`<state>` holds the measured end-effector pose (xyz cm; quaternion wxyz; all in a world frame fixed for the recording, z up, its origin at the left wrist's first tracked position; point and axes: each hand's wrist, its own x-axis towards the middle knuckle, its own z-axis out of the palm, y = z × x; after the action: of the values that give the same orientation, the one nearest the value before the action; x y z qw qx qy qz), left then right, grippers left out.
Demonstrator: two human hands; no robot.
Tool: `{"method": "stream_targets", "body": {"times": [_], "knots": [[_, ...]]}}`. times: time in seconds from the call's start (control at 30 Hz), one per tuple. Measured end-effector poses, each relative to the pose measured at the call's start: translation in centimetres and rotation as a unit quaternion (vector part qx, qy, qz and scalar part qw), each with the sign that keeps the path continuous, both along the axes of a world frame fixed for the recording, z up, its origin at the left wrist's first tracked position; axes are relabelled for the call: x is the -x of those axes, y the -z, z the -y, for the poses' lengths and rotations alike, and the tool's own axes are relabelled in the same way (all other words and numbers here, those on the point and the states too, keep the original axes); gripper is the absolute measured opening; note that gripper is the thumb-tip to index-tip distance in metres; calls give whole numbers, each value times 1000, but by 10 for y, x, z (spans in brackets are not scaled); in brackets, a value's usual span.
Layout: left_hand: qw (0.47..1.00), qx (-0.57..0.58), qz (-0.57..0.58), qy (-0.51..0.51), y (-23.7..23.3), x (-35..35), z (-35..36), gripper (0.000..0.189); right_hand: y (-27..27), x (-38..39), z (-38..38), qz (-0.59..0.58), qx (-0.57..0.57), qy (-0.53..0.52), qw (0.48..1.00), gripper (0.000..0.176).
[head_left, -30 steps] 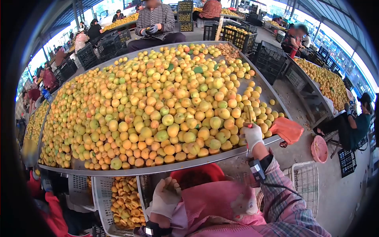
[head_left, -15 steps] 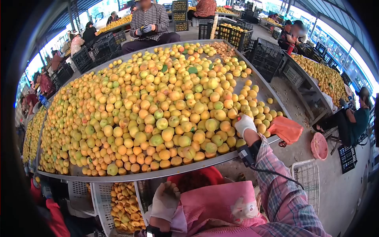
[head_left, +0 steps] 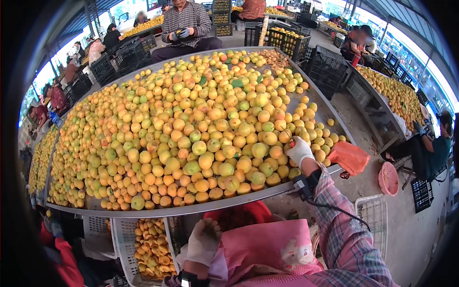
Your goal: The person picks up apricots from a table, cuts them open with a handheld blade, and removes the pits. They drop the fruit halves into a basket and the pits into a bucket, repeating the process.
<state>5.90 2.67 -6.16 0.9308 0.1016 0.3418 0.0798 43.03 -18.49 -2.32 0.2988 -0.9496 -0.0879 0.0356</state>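
Note:
A big metal table [head_left: 248,197] carries a heap of yellow-orange apricots [head_left: 191,124]. My right hand [head_left: 300,151], in a white glove, rests on the apricots at the near right edge of the heap. Its fingers are curled around a small red-handled tool whose red tip shows by the thumb. A black wrist device with a cable sits on that arm. My left hand [head_left: 204,241], also gloved, lies below the table edge on a pink apron [head_left: 267,248]. Its fingers curl downward and the palm is hidden.
A white crate [head_left: 123,239] of cut apricots stands under the table's near left. An orange bag [head_left: 349,157] hangs at the right corner, above a pink basin [head_left: 388,178] and a white basket [head_left: 373,215]. A seated person [head_left: 189,26] works across; black crates and other fruit tables surround.
My right hand has moved from the table's near edge up onto the apricots and settled on fruit at the heap's right side. My left hand stays on the apron.

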Motion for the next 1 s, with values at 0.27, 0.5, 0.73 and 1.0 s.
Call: {"method": "stream_targets", "body": {"times": [0.27, 0.5, 0.73, 1.0], "knots": [[1000, -12, -21, -10, -4, 0, 1, 22, -26, 32, 43, -190, -430, -13, 883, 51], [994, -47, 65, 78, -26, -5, 21, 35, -58, 123, 23, -321, -543, -87, 771, 47], [948, -255, 137, 129, -81, -4, 40, 59, -61, 222, -36, -390, -507, -213, 739, 53], [941, -265, 182, 106, -79, 34, 25, 59, -70, 288, -56, -365, -440, -288, 768, 53]]}}
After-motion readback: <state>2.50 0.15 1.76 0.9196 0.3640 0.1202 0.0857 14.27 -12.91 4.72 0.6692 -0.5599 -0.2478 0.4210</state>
